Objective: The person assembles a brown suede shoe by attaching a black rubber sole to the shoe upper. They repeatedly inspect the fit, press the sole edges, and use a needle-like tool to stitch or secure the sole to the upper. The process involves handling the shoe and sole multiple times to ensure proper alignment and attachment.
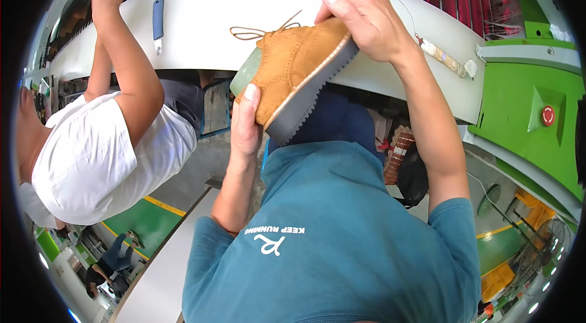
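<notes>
And here's the boot [299, 63], held between both hands over the near edge of the counter [213, 5]! Look at that long axis: it runs on a slant, heel toward the body and left, toe away and right, the sole [314, 94] turned to the lower right and the laces [247, 33] out on the opposite side. The left hand [246, 121] grasps the heel end, thumb up along it, the other fingers mostly hidden. At the far end, the right hand [369, 24] grasps the toe, fingers bent over it (exactly where the thumb tip bears, I can't tell). So neither hand is nearer: each has its own end. Well off to the left lies the knife [158, 24]; a wrapped stick [442, 57] lies near the right wrist.
</notes>
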The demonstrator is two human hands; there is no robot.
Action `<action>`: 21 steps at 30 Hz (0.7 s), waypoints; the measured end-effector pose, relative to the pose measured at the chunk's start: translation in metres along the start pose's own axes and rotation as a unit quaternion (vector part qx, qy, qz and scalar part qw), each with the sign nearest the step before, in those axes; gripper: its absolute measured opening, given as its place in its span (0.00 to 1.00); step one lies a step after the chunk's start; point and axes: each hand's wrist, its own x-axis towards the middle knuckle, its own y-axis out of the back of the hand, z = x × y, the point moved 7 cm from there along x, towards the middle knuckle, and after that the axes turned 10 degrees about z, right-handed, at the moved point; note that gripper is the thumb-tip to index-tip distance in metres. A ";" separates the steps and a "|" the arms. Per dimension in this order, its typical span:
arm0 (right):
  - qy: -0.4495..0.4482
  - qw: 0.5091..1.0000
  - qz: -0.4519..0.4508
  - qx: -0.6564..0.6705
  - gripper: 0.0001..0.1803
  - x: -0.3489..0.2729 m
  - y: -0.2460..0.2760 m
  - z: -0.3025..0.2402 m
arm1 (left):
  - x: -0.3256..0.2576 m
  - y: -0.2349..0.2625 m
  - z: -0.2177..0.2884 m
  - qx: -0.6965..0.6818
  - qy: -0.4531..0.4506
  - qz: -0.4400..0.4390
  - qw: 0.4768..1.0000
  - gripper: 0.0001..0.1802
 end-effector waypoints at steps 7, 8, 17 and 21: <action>0.020 0.993 0.086 0.076 0.36 -0.025 0.016 0.002 | 0.004 -0.017 0.043 0.148 -0.116 0.006 0.982 0.34; 0.015 0.992 0.095 0.086 0.37 -0.028 0.017 0.005 | 0.004 -0.020 0.045 0.144 -0.112 0.007 0.983 0.33; -0.039 0.981 0.139 0.127 0.34 -0.036 0.019 0.011 | -0.005 -0.027 0.055 0.215 -0.163 0.022 0.963 0.32; -0.051 0.979 0.136 0.144 0.35 -0.040 0.018 0.014 | -0.012 -0.031 0.057 0.246 -0.192 0.009 0.950 0.31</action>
